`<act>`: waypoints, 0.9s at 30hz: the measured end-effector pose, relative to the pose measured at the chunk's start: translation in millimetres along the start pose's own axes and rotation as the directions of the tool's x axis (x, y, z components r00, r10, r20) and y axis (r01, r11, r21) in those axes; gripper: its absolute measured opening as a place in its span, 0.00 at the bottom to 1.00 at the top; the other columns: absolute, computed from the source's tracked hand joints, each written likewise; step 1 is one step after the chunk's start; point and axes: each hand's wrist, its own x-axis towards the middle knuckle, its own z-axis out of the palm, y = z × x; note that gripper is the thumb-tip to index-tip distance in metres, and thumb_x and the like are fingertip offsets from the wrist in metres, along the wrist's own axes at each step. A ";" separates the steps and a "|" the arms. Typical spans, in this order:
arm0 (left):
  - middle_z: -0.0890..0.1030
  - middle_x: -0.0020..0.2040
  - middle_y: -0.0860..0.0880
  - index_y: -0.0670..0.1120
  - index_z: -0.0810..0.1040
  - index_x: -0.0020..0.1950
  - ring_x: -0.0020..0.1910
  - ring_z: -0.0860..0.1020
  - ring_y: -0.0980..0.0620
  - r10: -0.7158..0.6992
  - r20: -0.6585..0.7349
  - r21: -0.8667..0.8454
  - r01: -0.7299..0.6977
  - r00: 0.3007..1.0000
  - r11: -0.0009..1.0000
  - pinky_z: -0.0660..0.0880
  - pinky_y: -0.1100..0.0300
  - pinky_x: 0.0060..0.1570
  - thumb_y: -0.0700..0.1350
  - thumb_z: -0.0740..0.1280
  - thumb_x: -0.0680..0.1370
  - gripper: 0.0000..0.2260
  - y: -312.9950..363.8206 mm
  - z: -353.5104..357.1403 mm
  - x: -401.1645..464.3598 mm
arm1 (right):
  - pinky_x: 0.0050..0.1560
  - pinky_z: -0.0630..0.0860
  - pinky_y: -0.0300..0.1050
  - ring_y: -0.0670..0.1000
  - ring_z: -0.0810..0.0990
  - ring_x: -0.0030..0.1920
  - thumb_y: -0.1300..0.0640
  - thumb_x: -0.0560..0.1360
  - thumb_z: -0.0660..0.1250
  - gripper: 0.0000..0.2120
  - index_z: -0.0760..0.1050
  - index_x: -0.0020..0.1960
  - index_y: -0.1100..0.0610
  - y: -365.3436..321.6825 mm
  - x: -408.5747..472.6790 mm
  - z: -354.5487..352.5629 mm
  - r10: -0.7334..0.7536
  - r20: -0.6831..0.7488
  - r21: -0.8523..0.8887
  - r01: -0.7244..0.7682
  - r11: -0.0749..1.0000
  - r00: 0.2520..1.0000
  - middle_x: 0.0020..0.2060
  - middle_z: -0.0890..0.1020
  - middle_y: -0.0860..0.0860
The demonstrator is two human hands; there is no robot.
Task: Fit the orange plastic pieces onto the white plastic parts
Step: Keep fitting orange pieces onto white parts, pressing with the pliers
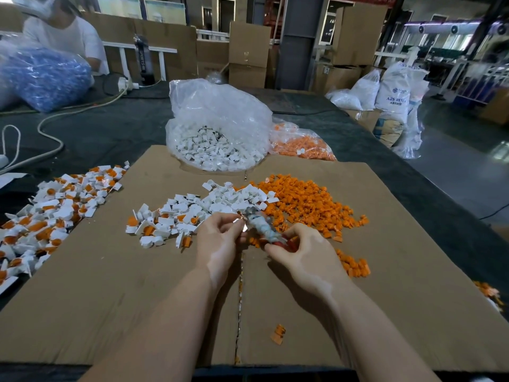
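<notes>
My left hand [217, 244] and my right hand [305, 252] meet over the middle of a cardboard sheet [110, 299]. Between them they hold a blurred greyish elongated object [261, 227] with a red end. The red end sits in my right hand's fingers, and my left fingertips pinch the other end. Just beyond my hands lies a pile of loose white parts [214, 202], some with orange pieces fitted. To its right is a heap of loose orange pieces [305, 199]. A single orange piece [278, 333] lies near my forearms.
A pile of white parts with orange pieces fitted [49, 210] spreads at the left. Behind stand an open clear bag of white parts [217, 128] and a bag of orange pieces [303, 146]. Cables [55, 142], a blue-filled bag [46, 75] and a seated person [63, 31] are at the far left.
</notes>
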 end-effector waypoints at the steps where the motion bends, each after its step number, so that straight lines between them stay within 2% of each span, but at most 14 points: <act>1: 0.76 0.31 0.43 0.37 0.75 0.50 0.27 0.74 0.54 0.017 0.002 0.015 -0.017 1.000 1.000 0.75 0.60 0.31 0.35 0.64 0.77 0.03 -0.9 0.0 -0.2 | 0.46 0.70 0.43 0.47 0.71 0.49 0.41 0.70 0.67 0.17 0.72 0.52 0.51 1.4 1.3 0.3 0.008 -0.016 0.005 -0.008 1.000 1.000 0.47 0.72 0.46; 4: 0.76 0.31 0.45 0.38 0.77 0.51 0.28 0.74 0.55 0.072 0.019 0.086 -0.073 0.997 0.994 0.74 0.62 0.32 0.35 0.64 0.77 0.04 -3.7 -0.6 0.9 | 0.51 0.67 0.43 0.50 0.70 0.55 0.41 0.70 0.67 0.22 0.73 0.58 0.52 7.1 6.9 1.9 -0.010 -0.101 -0.077 0.002 0.997 0.995 0.50 0.72 0.48; 6: 0.80 0.38 0.46 0.41 0.80 0.52 0.36 0.77 0.54 0.120 0.051 0.184 -0.127 0.991 0.975 0.75 0.61 0.41 0.37 0.64 0.78 0.07 -4.8 -1.0 0.8 | 0.57 0.67 0.46 0.52 0.69 0.58 0.40 0.71 0.66 0.24 0.72 0.60 0.53 12.0 10.9 4.2 -0.035 -0.190 -0.218 -0.007 0.976 0.981 0.53 0.74 0.50; 8: 0.81 0.46 0.50 0.46 0.81 0.52 0.47 0.77 0.56 0.174 0.068 0.290 -0.186 0.982 0.939 0.72 0.70 0.48 0.38 0.63 0.78 0.08 -4.3 -2.7 -0.9 | 0.58 0.66 0.47 0.53 0.69 0.58 0.38 0.71 0.64 0.25 0.71 0.62 0.52 17.3 13.8 6.4 -0.052 -0.253 -0.365 -0.046 0.930 0.966 0.55 0.74 0.51; 9: 0.81 0.48 0.52 0.47 0.82 0.52 0.49 0.76 0.58 0.188 0.072 0.311 -0.202 0.979 0.929 0.69 0.77 0.47 0.39 0.63 0.78 0.09 -3.6 -3.5 -2.3 | 0.57 0.66 0.47 0.53 0.68 0.59 0.38 0.72 0.63 0.26 0.70 0.63 0.52 20.7 15.3 7.4 -0.056 -0.268 -0.421 -0.064 0.905 0.962 0.56 0.73 0.51; 11: 0.79 0.48 0.55 0.48 0.82 0.53 0.51 0.74 0.61 0.192 0.085 0.328 -0.209 0.978 0.921 0.65 0.83 0.44 0.39 0.63 0.79 0.09 -3.0 -4.6 -3.8 | 0.57 0.66 0.47 0.53 0.68 0.60 0.36 0.72 0.62 0.27 0.69 0.64 0.52 27.8 18.5 9.0 -0.058 -0.275 -0.486 -0.087 0.870 0.960 0.57 0.72 0.51; 14: 0.79 0.49 0.54 0.48 0.80 0.54 0.51 0.74 0.59 0.187 0.098 0.340 -0.210 0.977 0.917 0.65 0.83 0.44 0.41 0.63 0.79 0.08 -3.7 -5.3 -3.9 | 0.62 0.63 0.49 0.53 0.68 0.61 0.31 0.71 0.57 0.31 0.69 0.65 0.51 33.3 19.5 10.9 -0.036 -0.266 -0.539 -0.117 0.834 0.963 0.59 0.72 0.51; 17: 0.80 0.48 0.53 0.47 0.80 0.53 0.49 0.75 0.60 0.192 0.115 0.354 -0.221 0.975 0.909 0.67 0.81 0.43 0.42 0.64 0.78 0.07 -4.5 -5.4 -3.9 | 0.69 0.49 0.59 0.54 0.65 0.64 0.31 0.72 0.54 0.31 0.69 0.65 0.50 31.7 16.6 13.2 -0.049 -0.278 -0.621 -0.141 0.771 0.959 0.62 0.72 0.51; 18: 0.80 0.47 0.54 0.48 0.80 0.52 0.48 0.75 0.61 0.193 0.122 0.354 -0.224 0.974 0.908 0.67 0.81 0.43 0.42 0.64 0.78 0.07 -4.4 -5.3 -4.2 | 0.69 0.48 0.60 0.54 0.65 0.64 0.33 0.73 0.56 0.29 0.70 0.65 0.50 29.0 15.9 14.8 -0.083 -0.288 -0.610 -0.116 0.784 0.954 0.63 0.72 0.52; 19: 0.80 0.46 0.55 0.48 0.80 0.52 0.47 0.75 0.62 0.192 0.129 0.354 -0.226 0.973 0.908 0.66 0.81 0.42 0.42 0.64 0.78 0.06 -4.0 -4.9 -4.4 | 0.68 0.50 0.61 0.55 0.68 0.63 0.38 0.74 0.61 0.25 0.71 0.64 0.51 25.1 14.9 16.9 -0.144 -0.296 -0.572 -0.055 0.818 0.944 0.61 0.74 0.52; 22: 0.80 0.44 0.57 0.49 0.81 0.50 0.45 0.75 0.65 0.200 0.168 0.364 -0.250 0.965 0.897 0.66 0.81 0.40 0.40 0.65 0.77 0.07 -2.3 -4.3 -4.7 | 0.54 0.68 0.56 0.57 0.78 0.49 0.58 0.70 0.73 0.13 0.80 0.54 0.56 12.2 10.4 28.9 -0.396 -0.377 -0.378 0.251 0.891 0.837 0.47 0.81 0.53; 24: 0.81 0.45 0.55 0.47 0.82 0.50 0.45 0.76 0.66 0.209 0.202 0.372 -0.272 0.957 0.887 0.67 0.80 0.42 0.38 0.65 0.77 0.08 -0.9 -4.0 -4.8 | 0.48 0.71 0.52 0.56 0.79 0.43 0.62 0.69 0.73 0.10 0.81 0.50 0.56 5.2 7.1 36.2 -0.468 -0.386 -0.316 0.363 0.876 0.795 0.42 0.82 0.52; 27: 0.81 0.46 0.57 0.49 0.82 0.49 0.47 0.76 0.66 0.191 0.214 0.366 -0.260 0.958 0.893 0.68 0.79 0.46 0.39 0.65 0.77 0.08 0.1 -5.0 -6.0 | 0.43 0.69 0.48 0.54 0.79 0.40 0.63 0.69 0.72 0.05 0.81 0.44 0.56 2.7 7.7 40.7 -0.464 -0.376 -0.238 0.400 0.885 0.802 0.38 0.82 0.50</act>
